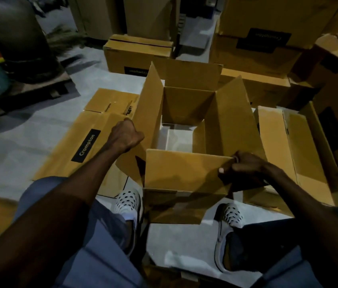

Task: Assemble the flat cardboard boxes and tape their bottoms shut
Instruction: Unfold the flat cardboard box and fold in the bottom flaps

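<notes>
A brown cardboard box (186, 169) stands opened into a square tube on the floor between my feet, its flaps raised and the pale floor showing through it. My left hand (125, 135) grips the edge of the left flap with curled fingers. My right hand (245, 163) pinches the right corner of the near flap. A flat unfolded box (85, 142) with a black "Crompton" label lies on the floor to the left. No tape shows in view.
Several assembled boxes stand behind and to the right, one closed carton (137, 53) straight ahead. More flat cardboard (278, 146) lies at the right. A dark drum on a wooden pallet (39, 86) sits at the far left. My white perforated shoes (127, 202) flank the box.
</notes>
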Tool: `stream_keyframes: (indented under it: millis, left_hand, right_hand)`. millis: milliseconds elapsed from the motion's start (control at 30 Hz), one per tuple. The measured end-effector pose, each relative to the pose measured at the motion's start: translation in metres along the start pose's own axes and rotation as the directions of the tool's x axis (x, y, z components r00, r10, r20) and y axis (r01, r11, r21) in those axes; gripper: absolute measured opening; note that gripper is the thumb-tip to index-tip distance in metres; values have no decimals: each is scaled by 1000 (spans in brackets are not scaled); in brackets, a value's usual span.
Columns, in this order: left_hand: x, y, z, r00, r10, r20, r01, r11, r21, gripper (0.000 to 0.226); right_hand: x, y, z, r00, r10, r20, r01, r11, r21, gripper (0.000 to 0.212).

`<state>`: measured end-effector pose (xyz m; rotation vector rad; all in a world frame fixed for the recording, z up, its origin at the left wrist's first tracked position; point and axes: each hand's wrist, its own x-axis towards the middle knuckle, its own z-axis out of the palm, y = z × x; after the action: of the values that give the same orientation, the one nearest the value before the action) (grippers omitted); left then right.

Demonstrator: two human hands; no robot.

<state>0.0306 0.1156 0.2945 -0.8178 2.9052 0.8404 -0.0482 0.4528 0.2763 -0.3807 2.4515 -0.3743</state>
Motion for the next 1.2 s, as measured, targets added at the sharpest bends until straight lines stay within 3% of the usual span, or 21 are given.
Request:
stream_keyframes:
  millis: [133,233,500,667,900,1033,1200]
  left_hand:
    - [18,9,1,998,46,41,-45,999,-23,45]
    - [27,18,4,995,71,73,-64,994,-90,50]
    - [62,36,3,988,89,128,-76,992,-98,67]
    - [97,51,9,988,101,119,-87,989,-116,72]
    - [141,49,15,991,84,101,-62,976,-211,83]
    - [160,50,19,993,86,76,-62,958,-282,71]
    - [173,49,30,994,83,64,-68,975,-211,62]
  right_hand:
    - [28,7,18,987,15,-161,-27,997,-77,65]
    - [41,8,40,970,11,-244,-66,973,-221,76]
    - [64,-7,26,979,-27,-203,-23,970,-240,99]
    - [113,-30,-16,973,-72,-220,36,985,-167,94]
    - [239,-50,-90,937,-61,-343,135,971,196,81]
    - [302,-68,-125,877,-118,-467,167,984,66,94]
    - [358,-105,-160,821,-188,-539,97,977,-192,112]
